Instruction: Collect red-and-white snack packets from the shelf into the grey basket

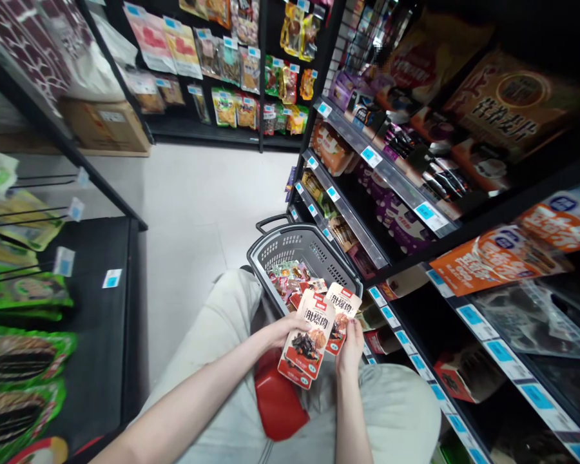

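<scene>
My left hand (284, 330) is closed on a small stack of cream-and-red snack packets (307, 335), which overlap one another. Another packet of the same kind (341, 306) is in my right hand (350, 343), its fingers closed on the packet's right edge. The two sets touch or overlap where they meet, above my lap. Just beyond them stands a grey shopping basket (314, 248) with perforated sides. Inside it lies a heap of small, colourful snack packets (286, 278), partly hidden by the ones I hold.
Black shelves with blue-and-white price tags (431, 214) run close along my right side. A low black display shelf (96, 322) with green bags is at left. Racks of hanging snacks (229, 61) stand beyond the pale floor (188, 193). Between my knees is a smooth red object (278, 403).
</scene>
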Tool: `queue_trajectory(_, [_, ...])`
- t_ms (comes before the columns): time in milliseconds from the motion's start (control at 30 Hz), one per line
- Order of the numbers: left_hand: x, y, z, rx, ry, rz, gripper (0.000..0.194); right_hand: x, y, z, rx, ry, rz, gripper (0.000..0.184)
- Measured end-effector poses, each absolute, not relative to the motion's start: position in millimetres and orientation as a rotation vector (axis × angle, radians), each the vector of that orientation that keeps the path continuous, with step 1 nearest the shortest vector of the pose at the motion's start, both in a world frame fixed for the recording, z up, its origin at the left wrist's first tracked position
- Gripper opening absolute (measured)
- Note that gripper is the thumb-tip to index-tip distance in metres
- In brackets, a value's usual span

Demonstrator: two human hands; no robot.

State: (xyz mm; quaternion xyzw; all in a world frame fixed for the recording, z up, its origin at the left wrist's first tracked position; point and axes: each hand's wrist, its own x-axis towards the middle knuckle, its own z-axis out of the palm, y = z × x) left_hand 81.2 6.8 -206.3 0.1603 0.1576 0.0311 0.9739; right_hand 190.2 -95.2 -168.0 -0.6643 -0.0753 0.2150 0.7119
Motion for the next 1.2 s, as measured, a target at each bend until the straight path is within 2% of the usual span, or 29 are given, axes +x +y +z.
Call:
queue_trajectory(167, [81.7, 4.9, -210.7, 0.383, 0.32, 0.047, 0.036, 191.4, -98.6, -172.2, -1.565, -0.216, 0.498, 0.027])
queue_trajectory(367, [82.5, 4.8, -211.1, 0.403, 0.319, 0.087, 0.04, 189.7, -97.8, -169.3, -1.442, -0.155, 0.55, 0.026])
queue_trajectory(600, [81.6, 2.8, -210.4, 0.475, 0.271, 0.053, 0.041, 194.5, -101.4, -173.7, -1.716, -0.288, 0.384, 0.029])
queue_trajectory(900, [82.8, -0.5, -212.8, 0.465, 0.292, 0.068, 0.041, 189.3, -97.1, -167.7, -1.389, -0.125, 0.587, 0.038])
queue_trajectory(1200, [80.6, -2.4, -214.3, 0.386, 0.257, -0.008, 0.04, 192.1, -98.6, -168.6, -1.481, -0.148, 0.629, 0.031])
